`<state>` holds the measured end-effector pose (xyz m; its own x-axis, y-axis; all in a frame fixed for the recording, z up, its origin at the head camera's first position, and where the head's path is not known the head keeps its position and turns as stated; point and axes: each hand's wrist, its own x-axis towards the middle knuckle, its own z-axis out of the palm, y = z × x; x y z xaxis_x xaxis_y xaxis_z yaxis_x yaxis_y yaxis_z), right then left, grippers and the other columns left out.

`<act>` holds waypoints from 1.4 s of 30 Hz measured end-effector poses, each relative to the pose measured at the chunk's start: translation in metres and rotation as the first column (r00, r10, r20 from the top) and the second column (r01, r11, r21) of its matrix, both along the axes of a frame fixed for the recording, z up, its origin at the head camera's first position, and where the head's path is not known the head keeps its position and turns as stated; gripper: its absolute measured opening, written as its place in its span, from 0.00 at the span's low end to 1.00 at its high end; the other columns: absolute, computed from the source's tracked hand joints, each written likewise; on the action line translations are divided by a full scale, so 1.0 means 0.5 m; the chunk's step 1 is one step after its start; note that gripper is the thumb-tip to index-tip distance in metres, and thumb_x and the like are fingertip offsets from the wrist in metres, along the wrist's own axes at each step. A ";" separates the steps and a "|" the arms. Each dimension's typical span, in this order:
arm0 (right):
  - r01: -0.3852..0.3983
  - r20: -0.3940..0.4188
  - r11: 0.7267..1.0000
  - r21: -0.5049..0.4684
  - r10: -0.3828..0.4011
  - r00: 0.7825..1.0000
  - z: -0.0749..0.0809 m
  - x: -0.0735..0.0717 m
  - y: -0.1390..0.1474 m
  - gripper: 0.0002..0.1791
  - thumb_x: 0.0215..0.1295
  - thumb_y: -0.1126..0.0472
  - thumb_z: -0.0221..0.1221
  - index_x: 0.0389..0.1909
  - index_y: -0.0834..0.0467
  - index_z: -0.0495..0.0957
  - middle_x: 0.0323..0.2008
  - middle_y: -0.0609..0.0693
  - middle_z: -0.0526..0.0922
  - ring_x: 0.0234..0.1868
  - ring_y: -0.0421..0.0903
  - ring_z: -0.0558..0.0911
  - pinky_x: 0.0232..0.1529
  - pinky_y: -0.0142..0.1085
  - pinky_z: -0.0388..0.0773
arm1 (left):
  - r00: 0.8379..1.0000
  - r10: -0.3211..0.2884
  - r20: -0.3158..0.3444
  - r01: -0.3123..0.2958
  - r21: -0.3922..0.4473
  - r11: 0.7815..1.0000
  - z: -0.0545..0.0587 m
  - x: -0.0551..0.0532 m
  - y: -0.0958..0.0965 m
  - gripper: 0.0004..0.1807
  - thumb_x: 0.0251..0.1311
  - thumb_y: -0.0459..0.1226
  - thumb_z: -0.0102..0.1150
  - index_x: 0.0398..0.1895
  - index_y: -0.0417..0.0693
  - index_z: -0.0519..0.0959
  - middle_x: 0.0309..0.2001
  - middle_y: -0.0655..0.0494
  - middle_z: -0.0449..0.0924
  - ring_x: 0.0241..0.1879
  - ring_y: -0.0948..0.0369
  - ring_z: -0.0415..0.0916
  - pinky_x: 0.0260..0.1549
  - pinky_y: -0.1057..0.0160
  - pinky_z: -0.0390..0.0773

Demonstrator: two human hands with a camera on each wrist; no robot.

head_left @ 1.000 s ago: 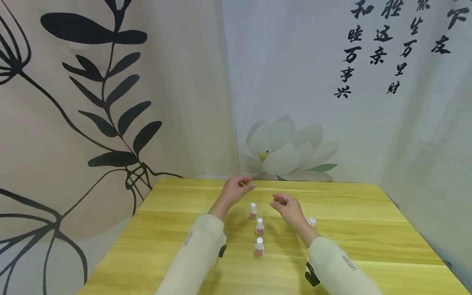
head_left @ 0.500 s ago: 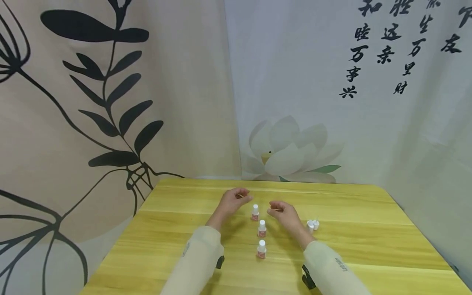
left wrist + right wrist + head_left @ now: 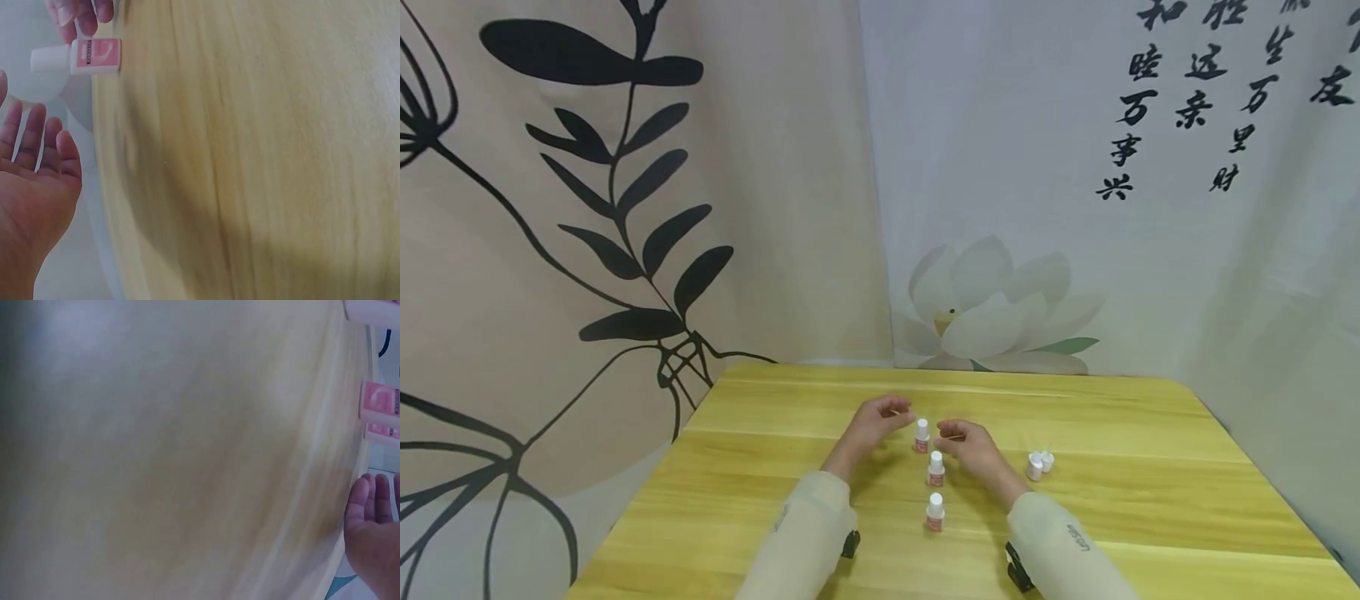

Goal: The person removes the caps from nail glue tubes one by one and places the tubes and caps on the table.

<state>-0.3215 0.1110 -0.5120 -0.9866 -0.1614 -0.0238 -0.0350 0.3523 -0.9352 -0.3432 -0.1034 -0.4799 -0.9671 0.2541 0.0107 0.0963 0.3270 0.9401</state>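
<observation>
Left hand (image 3: 874,423) and right hand (image 3: 972,447) flank the farthest white bottle with pink label (image 3: 922,437), upright on the yellow wood-grain desk (image 3: 760,421).

Hands at ten and three o'clock from it, fingers (image 3: 31,134) loosely extended, gripping nothing; right-hand contact undeterminable. Two matching bottles (image 3: 936,471) stand toward six o'clock, two small white cylindrical containers (image 3: 1035,467) at three.

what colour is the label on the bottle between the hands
Pink; the label shows best in left wrist view.

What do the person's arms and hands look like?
The left sleeve and right sleeve are cream-coloured, with dark lettering on the right one. A small black piece shows near each sleeve's end. The left hand and right hand are bare.
</observation>
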 end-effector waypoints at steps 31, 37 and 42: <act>-0.041 0.006 0.992 0.119 0.041 0.999 0.000 -0.016 -0.024 0.08 0.64 0.64 0.65 0.43 0.60 0.82 0.38 0.47 0.84 0.43 0.46 0.81 0.47 0.45 0.77 | 0.999 -0.033 0.014 0.033 0.013 0.999 -0.028 -0.012 0.027 0.21 0.63 0.44 0.66 0.54 0.42 0.80 0.48 0.53 0.80 0.44 0.58 0.76 0.43 0.49 0.77; -0.041 -0.002 0.987 0.152 0.042 0.999 0.001 -0.016 -0.029 0.08 0.63 0.63 0.67 0.42 0.59 0.83 0.37 0.47 0.85 0.43 0.46 0.81 0.49 0.46 0.78 | 0.999 -0.032 0.015 0.032 -0.004 0.999 -0.033 -0.015 0.028 0.19 0.63 0.43 0.66 0.53 0.42 0.81 0.48 0.54 0.81 0.45 0.58 0.76 0.42 0.50 0.77; -0.037 -0.027 0.982 0.187 0.042 0.999 -0.001 -0.021 -0.032 0.07 0.62 0.63 0.67 0.40 0.58 0.83 0.36 0.46 0.85 0.42 0.46 0.81 0.48 0.45 0.78 | 1.000 -0.022 0.022 0.022 -0.014 1.000 -0.037 -0.017 0.030 0.14 0.63 0.42 0.66 0.48 0.46 0.83 0.45 0.55 0.83 0.43 0.58 0.76 0.42 0.50 0.77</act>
<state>-0.3319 0.0952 -0.5126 -0.9803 -0.1958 -0.0269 -0.0802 0.5182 -0.8515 -0.3516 -0.0885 -0.4983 -0.9612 0.2756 -0.0137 0.0837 0.3386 0.9372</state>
